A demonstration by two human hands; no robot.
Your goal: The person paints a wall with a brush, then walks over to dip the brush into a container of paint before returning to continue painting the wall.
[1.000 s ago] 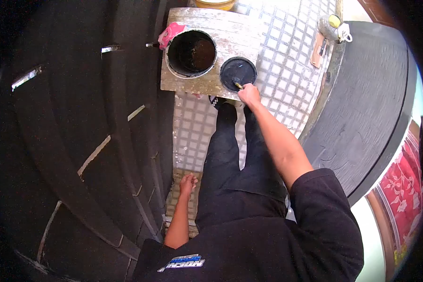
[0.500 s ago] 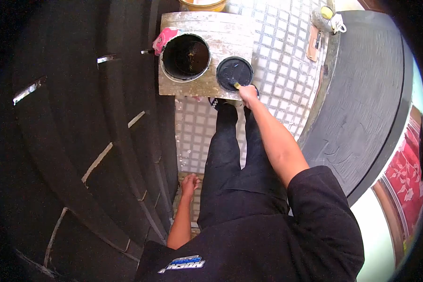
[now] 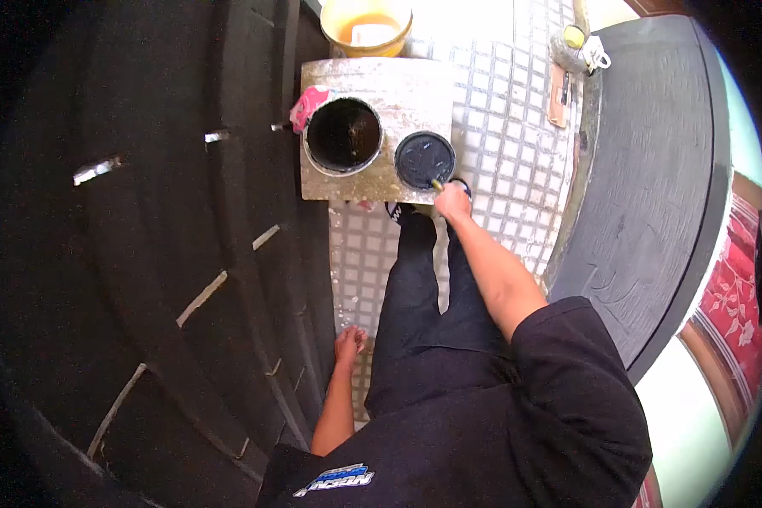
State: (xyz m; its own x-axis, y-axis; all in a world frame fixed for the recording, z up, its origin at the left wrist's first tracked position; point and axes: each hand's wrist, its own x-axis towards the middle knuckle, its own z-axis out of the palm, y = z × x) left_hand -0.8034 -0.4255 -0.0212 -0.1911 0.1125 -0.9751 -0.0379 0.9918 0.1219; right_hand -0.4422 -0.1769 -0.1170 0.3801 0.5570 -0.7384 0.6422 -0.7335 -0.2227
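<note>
My right hand [image 3: 454, 203] is closed around a paintbrush [image 3: 437, 184], its bristle end at the near rim of a small round container of black paint [image 3: 425, 159]. My fingers hide most of the brush. Left of that container stands a larger bucket [image 3: 344, 135], dark inside with a pale outer rim. Both rest on a paint-spattered wooden board [image 3: 389, 76]. My left hand [image 3: 348, 344] hangs low beside my leg, near the dark wall, fingers loosely curled and slightly apart with nothing visible in them.
A black-painted slatted surface [image 3: 169, 220] with several pale gaps runs along the left. At right curves a dark grey ledge [image 3: 643, 195]. Beyond the board is a yellow basin [image 3: 366, 34]. A clear container [image 3: 570, 49] stands on the tiled floor [image 3: 516, 110], near a brown flat piece [image 3: 559, 97].
The view has tilted up, so more of the yellow basin shows. My right hand still has the brush at the paint container's near rim. My left hand's fingers are more curled.
</note>
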